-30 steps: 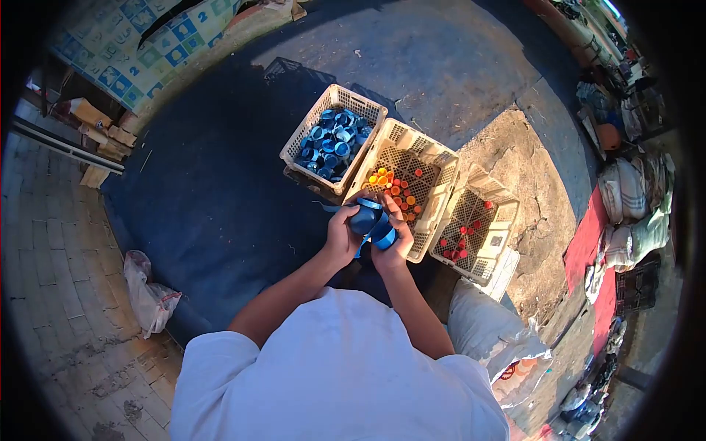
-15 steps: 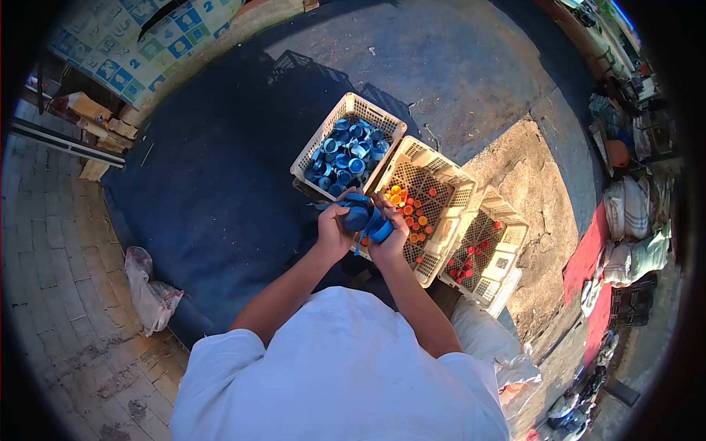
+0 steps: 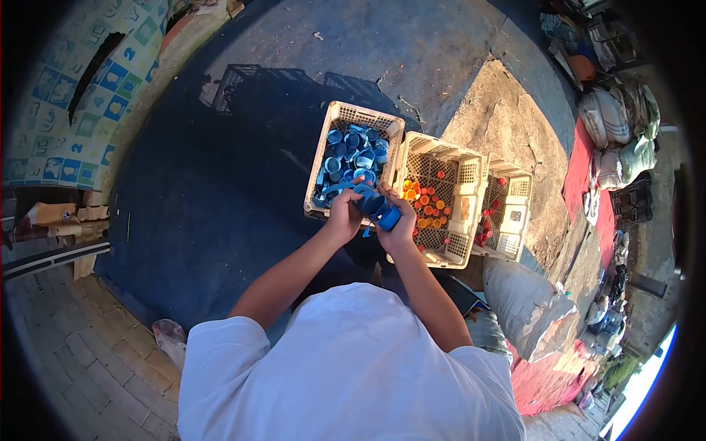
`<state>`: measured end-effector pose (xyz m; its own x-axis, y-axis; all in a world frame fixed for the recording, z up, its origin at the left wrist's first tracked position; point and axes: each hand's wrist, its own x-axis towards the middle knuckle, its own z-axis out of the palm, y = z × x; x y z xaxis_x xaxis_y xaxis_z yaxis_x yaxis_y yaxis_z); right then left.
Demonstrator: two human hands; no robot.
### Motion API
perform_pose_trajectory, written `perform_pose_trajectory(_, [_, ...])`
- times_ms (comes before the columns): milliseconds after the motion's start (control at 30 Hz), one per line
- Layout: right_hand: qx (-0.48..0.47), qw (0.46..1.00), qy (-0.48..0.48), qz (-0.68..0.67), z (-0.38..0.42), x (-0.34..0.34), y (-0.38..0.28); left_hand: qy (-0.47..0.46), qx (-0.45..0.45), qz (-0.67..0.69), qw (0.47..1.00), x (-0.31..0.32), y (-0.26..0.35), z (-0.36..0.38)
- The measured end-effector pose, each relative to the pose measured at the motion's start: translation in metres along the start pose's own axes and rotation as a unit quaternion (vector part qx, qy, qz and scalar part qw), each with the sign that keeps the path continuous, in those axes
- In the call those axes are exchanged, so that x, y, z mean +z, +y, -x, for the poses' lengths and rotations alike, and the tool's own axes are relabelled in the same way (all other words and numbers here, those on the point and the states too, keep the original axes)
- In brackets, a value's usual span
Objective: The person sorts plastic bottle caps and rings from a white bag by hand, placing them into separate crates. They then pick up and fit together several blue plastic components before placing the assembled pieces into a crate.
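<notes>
Both hands meet at the near right corner of a cream plastic crate (image 3: 368, 112) full of blue caps (image 3: 351, 151). My left hand (image 3: 344, 214) is closed on blue plastic caps (image 3: 370, 203), its fingers partly behind them. Close beside it, my right hand (image 3: 398, 229) grips another blue cap (image 3: 389, 217), with a thin blue strip dangling below. How many caps each hand holds is hard to tell. Right of my hands stands a second cream crate (image 3: 468, 176) with orange and yellow caps (image 3: 430, 209) scattered over its floor.
A third crate (image 3: 519, 189) with some red caps (image 3: 483, 235) adjoins on the right. Stuffed white sacks (image 3: 518, 294) lie near my right side. A plastic bag (image 3: 170, 339) is at the left, beside a brick-paved strip (image 3: 95, 345). Bundles and cloth line the far right.
The view has turned, so the crates appear rotated and the sacks show more. My hands stay together with the blue caps and now overlap the blue-cap crate's near corner.
</notes>
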<state>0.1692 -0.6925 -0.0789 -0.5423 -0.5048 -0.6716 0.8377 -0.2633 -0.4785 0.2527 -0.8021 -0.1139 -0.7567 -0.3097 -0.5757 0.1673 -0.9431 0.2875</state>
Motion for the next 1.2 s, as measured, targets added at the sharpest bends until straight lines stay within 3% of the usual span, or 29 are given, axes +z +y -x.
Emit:
perform_pose_trajectory(100, [-0.028, 0.999, 0.006, 0.044, -0.020, 0.013, 0.013, -0.015, -0.017, 0.018, 1.000, -0.005, 0.017, -0.020])
perform_pose_trajectory(333, [-0.009, 0.997, 0.069, -0.015, -0.041, 0.027, 0.018, 0.003, -0.031, 0.001, 1.000, -0.020, 0.025, -0.035])
perform_pose_trajectory(567, [0.011, 0.995, 0.041, -0.094, -0.058, 0.012, 0.023, -0.020, -0.051, -0.055, 0.997, -0.027, 0.040, -0.035])
perform_pose_trajectory(767, [0.057, 0.992, 0.083, -0.070, -0.073, 0.005, 0.027, 0.030, -0.039, -0.239, 0.970, -0.059, 0.030, -0.060])
perform_pose_trajectory(1067, [0.068, 0.992, 0.105, -0.032, -0.069, 0.015, 0.013, 0.045, -0.101, -0.250, 0.962, -0.053, 0.027, -0.052])
perform_pose_trajectory(1200, [0.027, 0.991, 0.129, 0.022, -0.060, 0.028, 0.006, 0.063, -0.112, -0.238, 0.963, -0.045, 0.031, -0.044])
